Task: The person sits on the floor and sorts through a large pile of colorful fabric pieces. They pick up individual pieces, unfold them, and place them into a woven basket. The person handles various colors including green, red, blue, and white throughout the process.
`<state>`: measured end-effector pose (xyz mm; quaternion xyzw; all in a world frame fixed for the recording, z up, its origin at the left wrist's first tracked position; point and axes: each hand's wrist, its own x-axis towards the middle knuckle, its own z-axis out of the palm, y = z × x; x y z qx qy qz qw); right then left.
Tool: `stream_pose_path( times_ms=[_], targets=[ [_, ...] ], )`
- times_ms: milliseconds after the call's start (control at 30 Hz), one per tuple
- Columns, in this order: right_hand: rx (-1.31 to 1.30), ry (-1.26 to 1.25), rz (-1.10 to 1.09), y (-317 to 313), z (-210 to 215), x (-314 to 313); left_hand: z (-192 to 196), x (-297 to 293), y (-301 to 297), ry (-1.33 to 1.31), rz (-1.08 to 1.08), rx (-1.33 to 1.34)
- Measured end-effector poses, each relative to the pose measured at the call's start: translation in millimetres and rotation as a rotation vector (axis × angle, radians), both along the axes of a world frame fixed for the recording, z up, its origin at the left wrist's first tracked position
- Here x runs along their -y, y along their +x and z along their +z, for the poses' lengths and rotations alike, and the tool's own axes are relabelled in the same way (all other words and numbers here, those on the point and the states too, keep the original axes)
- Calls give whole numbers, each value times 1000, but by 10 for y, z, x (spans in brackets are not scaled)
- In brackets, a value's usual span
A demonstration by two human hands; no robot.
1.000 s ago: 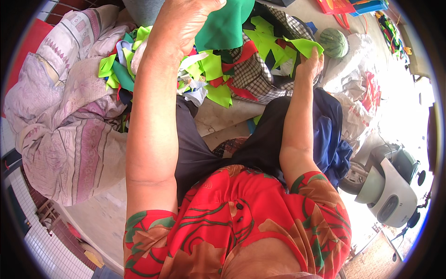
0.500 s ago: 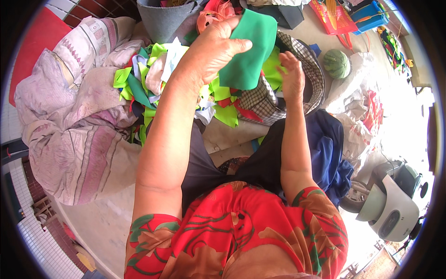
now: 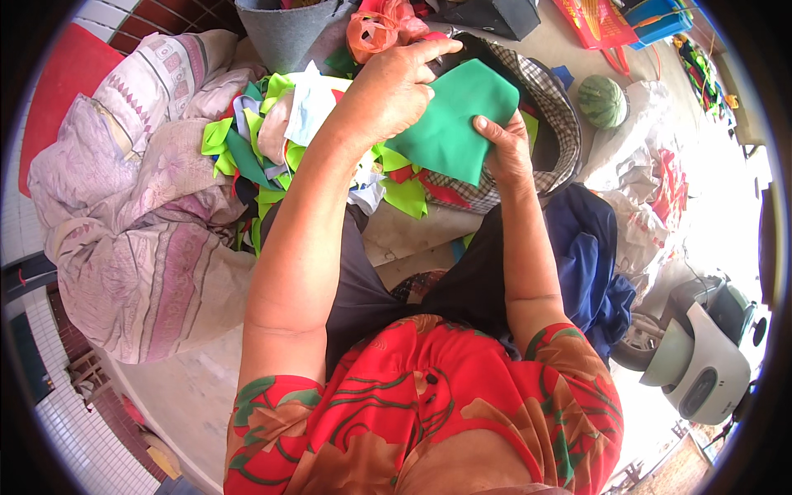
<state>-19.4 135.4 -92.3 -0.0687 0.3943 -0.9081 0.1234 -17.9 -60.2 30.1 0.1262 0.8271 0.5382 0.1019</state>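
A large pale patterned quilt [image 3: 124, 223] is bundled on the floor at the left, the biggest thing in view. To its right, far from the person, lies a heap of fabric scraps [image 3: 272, 140] in bright green, white and red. A checked cloth [image 3: 554, 124] lies against the heap's right side, and a dark blue garment [image 3: 590, 256] is draped near the person's right arm. At the near right stands a grey and white scooter [image 3: 701, 355]; a grey bucket [image 3: 285, 29] sits at the far edge, and a small striped green melon [image 3: 602, 101] lies far right. Above the heap, a green fabric piece [image 3: 450, 124] is held up between both hands. The left hand [image 3: 388, 91] is closed on its upper left edge, fingers curled over the top. The right hand [image 3: 505, 148] pinches its right edge, thumb pressed on the front.
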Motion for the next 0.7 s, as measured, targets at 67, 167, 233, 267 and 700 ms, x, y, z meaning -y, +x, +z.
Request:
stream_pose_path(
  times_ms=[67, 167, 233, 267, 700],
  targets=[
    [12, 4, -27, 1, 57, -1, -22, 21, 7, -26, 19, 9],
    [-12, 3, -23, -24, 66, -41, 72, -13, 42, -35, 56, 87],
    [-3, -13, -25, -25, 95, -31, 133, -29, 71, -37, 71, 134],
    [1, -18, -27, -24, 99, -28, 141, -32, 78, -39, 69, 145],
    [-7, 88, -198, -196, -29, -264, -35, 63, -3, -202, 128, -81]
  ],
)
